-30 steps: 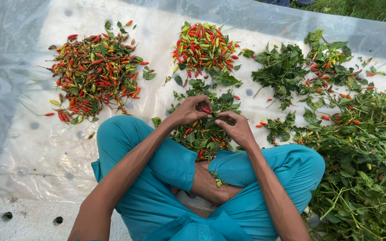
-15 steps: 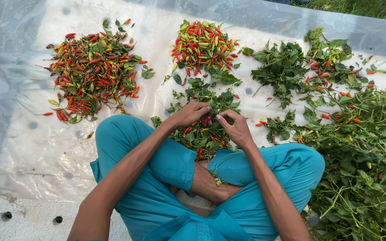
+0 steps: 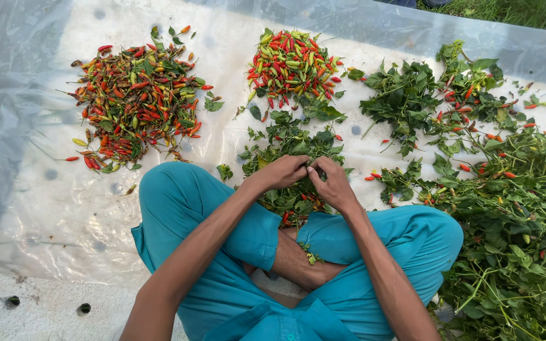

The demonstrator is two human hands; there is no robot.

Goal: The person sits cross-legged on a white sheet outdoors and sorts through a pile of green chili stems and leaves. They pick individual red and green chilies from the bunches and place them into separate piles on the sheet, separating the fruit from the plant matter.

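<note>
Both hands, left hand (image 3: 284, 172) and right hand (image 3: 330, 182), pinch closed together on a leafy chilli sprig (image 3: 298, 192), steadying it over the lap.

Since a second ago the hands have drawn together: the left hand (image 3: 282, 172) and right hand (image 3: 330, 183) now meet fingertip to fingertip over the leafy sprigs (image 3: 292, 148) before the crossed legs. The red chili seen earlier between the left fingers is now hidden. The right hand, then palm-up and spread, has curled down.
</note>
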